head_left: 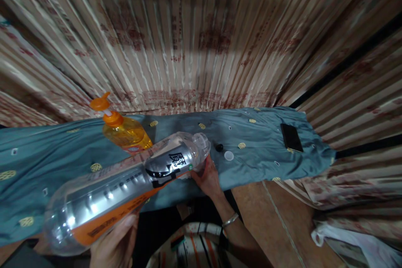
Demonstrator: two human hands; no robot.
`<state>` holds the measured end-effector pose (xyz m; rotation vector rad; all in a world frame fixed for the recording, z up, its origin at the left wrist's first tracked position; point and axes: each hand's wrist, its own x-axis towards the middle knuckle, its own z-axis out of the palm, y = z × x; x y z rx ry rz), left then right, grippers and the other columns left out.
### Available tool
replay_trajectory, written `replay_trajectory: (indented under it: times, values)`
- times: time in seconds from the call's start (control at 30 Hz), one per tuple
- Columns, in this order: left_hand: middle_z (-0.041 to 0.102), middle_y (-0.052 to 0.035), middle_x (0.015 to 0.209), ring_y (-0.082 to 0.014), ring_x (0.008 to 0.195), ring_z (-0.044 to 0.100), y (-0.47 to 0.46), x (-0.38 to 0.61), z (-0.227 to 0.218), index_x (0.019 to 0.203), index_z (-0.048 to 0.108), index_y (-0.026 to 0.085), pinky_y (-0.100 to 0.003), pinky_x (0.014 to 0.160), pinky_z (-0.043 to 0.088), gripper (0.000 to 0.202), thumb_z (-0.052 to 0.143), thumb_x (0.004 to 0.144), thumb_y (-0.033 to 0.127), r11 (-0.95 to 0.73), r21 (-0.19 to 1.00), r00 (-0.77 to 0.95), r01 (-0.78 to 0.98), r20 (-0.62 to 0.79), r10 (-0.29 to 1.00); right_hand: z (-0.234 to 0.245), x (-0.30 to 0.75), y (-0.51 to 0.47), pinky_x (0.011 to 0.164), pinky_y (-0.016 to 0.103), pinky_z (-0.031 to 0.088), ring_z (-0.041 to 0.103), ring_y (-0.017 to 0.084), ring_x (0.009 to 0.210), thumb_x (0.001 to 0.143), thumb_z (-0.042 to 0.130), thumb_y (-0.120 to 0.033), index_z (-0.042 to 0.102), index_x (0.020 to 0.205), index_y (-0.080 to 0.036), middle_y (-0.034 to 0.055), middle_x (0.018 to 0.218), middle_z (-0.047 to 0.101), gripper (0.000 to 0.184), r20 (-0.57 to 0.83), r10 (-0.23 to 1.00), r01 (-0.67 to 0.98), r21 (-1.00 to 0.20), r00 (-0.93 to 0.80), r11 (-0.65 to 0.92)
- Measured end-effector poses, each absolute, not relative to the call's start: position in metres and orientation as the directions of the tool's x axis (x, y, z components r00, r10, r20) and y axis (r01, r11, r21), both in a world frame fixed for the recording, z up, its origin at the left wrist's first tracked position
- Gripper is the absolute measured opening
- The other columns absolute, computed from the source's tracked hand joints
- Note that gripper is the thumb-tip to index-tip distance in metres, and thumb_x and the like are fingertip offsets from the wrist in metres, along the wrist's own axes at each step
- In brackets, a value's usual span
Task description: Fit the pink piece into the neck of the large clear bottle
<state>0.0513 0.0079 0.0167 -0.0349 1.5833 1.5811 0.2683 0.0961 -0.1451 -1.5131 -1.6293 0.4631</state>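
Observation:
A large clear plastic bottle (109, 190) with a silver and orange label lies tilted across the view, its neck end raised and pointing right. My left hand (116, 238) is closed around its underside near the base. Close below the bottle's neck, my right hand (209, 180) is closed on a clear plastic container, mostly hidden behind the bottle; its exact kind does not show. Just right of the neck, a small black cap (219, 147) and a whitish round lid (229, 156) lie on the cloth. Behind the bottle stands an orange pump bottle (125, 133) with yellow liquid.
A blue-green cloth with yellow pineapple prints (257, 150) covers the long narrow surface. Toward its right end lies a dark phone (291, 137). Patterned curtains (188, 50) hang behind and at the sides. A white plastic bag (354, 240) is at lower right, near the brown floor (266, 217).

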Motion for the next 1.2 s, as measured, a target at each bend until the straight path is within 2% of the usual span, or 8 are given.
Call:
replay_trajectory:
  times: [0.1, 0.23, 0.37, 0.43, 0.57, 0.8, 1.0, 1.2]
  values:
    - [0.079, 0.0036, 0.077, -0.0183, 0.073, 0.075, 0.005, 0.046, 0.009, 0.073, 0.078, 0.025, -0.018, 0.067, 0.059, 0.05, 0.094, 0.027, 0.015, 0.187, 0.777, -0.593, -0.602, -0.591, 0.546, -0.146, 0.269, 0.096, 0.107, 0.054, 0.051, 0.058, 0.035, 0.131, 0.08, 0.076, -0.035, 0.03, 0.154, -0.014, 0.0209, 0.143, 0.058, 0.09, 0.32, 0.943, 0.628, -0.753, 0.088, 0.197]
    - [0.076, 0.0059, 0.068, -0.0163, 0.068, 0.074, 0.005, 0.045, 0.007, 0.068, 0.077, 0.026, -0.015, 0.061, 0.058, 0.048, 0.096, 0.025, 0.014, 0.156, 0.762, -0.589, -0.628, -0.597, 0.544, -0.146, 0.269, 0.096, 0.106, 0.055, 0.051, 0.057, 0.036, 0.131, 0.08, 0.076, -0.036, 0.031, 0.154, -0.014, 0.021, 0.141, 0.058, 0.089, 0.303, 0.949, 0.613, -0.767, 0.084, 0.19]
    - [0.079, 0.0022, 0.079, -0.0185, 0.075, 0.076, 0.007, 0.047, 0.008, 0.079, 0.08, 0.025, -0.019, 0.071, 0.06, 0.055, 0.098, 0.028, 0.017, 0.117, 0.78, -0.58, -0.615, -0.548, 0.603, -0.146, 0.27, 0.096, 0.107, 0.055, 0.051, 0.057, 0.036, 0.131, 0.08, 0.075, -0.035, 0.033, 0.153, -0.013, 0.0207, 0.14, 0.059, 0.087, 0.303, 0.949, 0.602, -0.775, 0.083, 0.194]
    - [0.08, 0.0006, 0.082, -0.0194, 0.073, 0.076, 0.007, 0.046, 0.007, 0.081, 0.08, 0.024, -0.02, 0.07, 0.06, 0.059, 0.098, 0.025, 0.018, 0.148, 0.772, -0.575, -0.617, -0.572, 0.585, -0.146, 0.27, 0.096, 0.107, 0.055, 0.051, 0.057, 0.036, 0.13, 0.08, 0.075, -0.036, 0.033, 0.152, -0.014, 0.0202, 0.14, 0.059, 0.086, 0.299, 0.951, 0.599, -0.777, 0.082, 0.193]
    - [0.076, 0.0018, 0.07, -0.0165, 0.063, 0.072, 0.003, 0.042, 0.004, 0.067, 0.076, 0.021, -0.016, 0.061, 0.058, 0.051, 0.097, 0.021, 0.017, 0.161, 0.788, -0.601, -0.595, -0.569, 0.562, -0.147, 0.27, 0.096, 0.108, 0.054, 0.05, 0.058, 0.035, 0.13, 0.081, 0.074, -0.037, 0.032, 0.153, -0.014, 0.0205, 0.141, 0.058, 0.086, 0.301, 0.951, 0.599, -0.776, 0.076, 0.197]
    - [0.071, 0.005, 0.062, -0.0137, 0.056, 0.067, 0.006, 0.045, 0.006, 0.06, 0.072, 0.022, -0.023, 0.067, 0.061, 0.043, 0.097, 0.026, 0.019, 0.152, 0.81, -0.573, -0.566, -0.519, 0.634, -0.15, 0.269, 0.095, 0.107, 0.054, 0.051, 0.058, 0.035, 0.13, 0.082, 0.074, -0.038, 0.031, 0.154, -0.013, 0.021, 0.14, 0.058, 0.087, 0.331, 0.94, 0.626, -0.752, 0.085, 0.208]
    - [0.078, 0.0016, 0.075, -0.0191, 0.068, 0.074, 0.006, 0.048, 0.009, 0.073, 0.078, 0.024, -0.021, 0.068, 0.061, 0.053, 0.098, 0.024, 0.018, 0.12, 0.807, -0.591, -0.578, -0.515, 0.621, -0.15, 0.27, 0.095, 0.107, 0.054, 0.05, 0.058, 0.035, 0.13, 0.082, 0.074, -0.039, 0.031, 0.154, -0.014, 0.0208, 0.141, 0.058, 0.087, 0.324, 0.943, 0.629, -0.75, 0.082, 0.203]
    - [0.079, 0.0011, 0.076, -0.0193, 0.068, 0.075, 0.005, 0.044, 0.002, 0.075, 0.079, 0.024, -0.021, 0.067, 0.061, 0.05, 0.098, 0.029, 0.018, 0.177, 0.782, -0.582, -0.597, -0.574, 0.576, -0.148, 0.27, 0.094, 0.108, 0.055, 0.05, 0.056, 0.035, 0.132, 0.082, 0.073, -0.037, 0.032, 0.153, -0.015, 0.0209, 0.142, 0.057, 0.085, 0.325, 0.942, 0.626, -0.752, 0.078, 0.208]
